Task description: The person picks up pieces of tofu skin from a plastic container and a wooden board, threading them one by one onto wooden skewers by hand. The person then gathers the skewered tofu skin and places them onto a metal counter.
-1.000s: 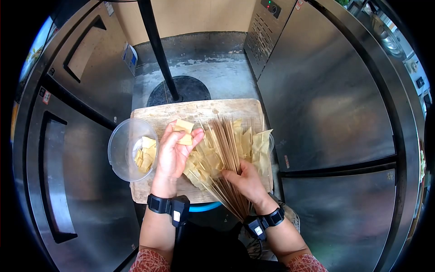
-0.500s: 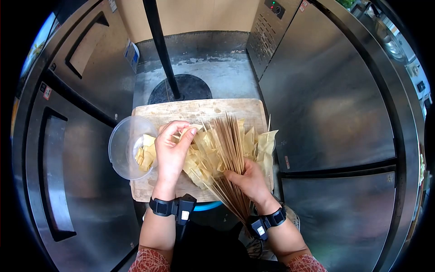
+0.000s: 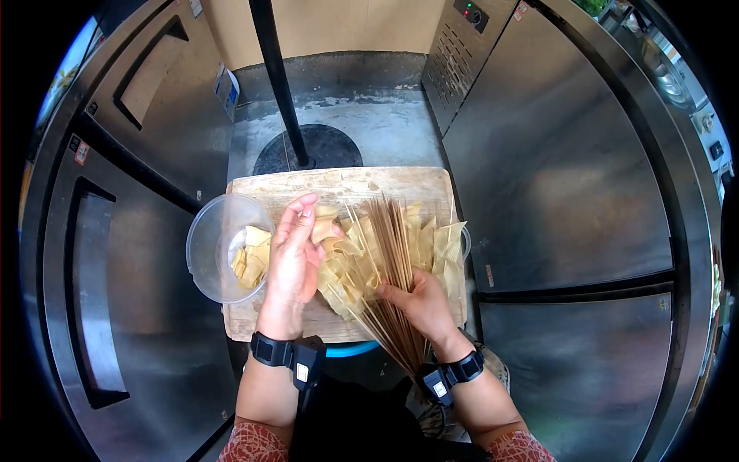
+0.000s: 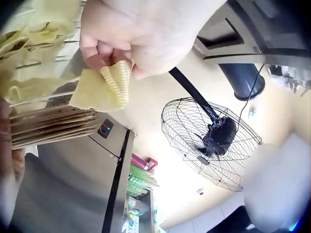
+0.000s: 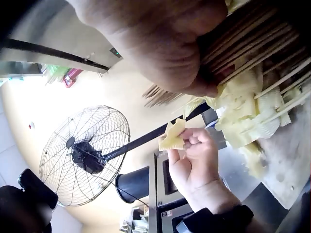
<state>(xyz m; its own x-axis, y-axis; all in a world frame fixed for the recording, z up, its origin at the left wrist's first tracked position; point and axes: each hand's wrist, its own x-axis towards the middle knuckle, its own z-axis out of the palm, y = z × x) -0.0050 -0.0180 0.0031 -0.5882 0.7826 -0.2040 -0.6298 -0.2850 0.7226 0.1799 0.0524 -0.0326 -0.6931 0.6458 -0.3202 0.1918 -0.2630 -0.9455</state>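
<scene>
We've got the left hand (image 3: 292, 254) pinching a folded yellow sheet (image 4: 99, 92) between bent fingers and thumb, up over the wooden board (image 3: 269, 185), and there's the right hand (image 3: 422, 304), curled round a fanned bundle of brown sticks (image 3: 395, 246) by more yellow sheets (image 3: 342, 281); at our left, a clear tub (image 3: 204, 254) holds folded pieces (image 3: 248, 266)!

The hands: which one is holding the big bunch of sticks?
The right hand: it grips the bundle of brown sticks. The left hand pinches only a folded yellow sheet, no sticks.
</scene>
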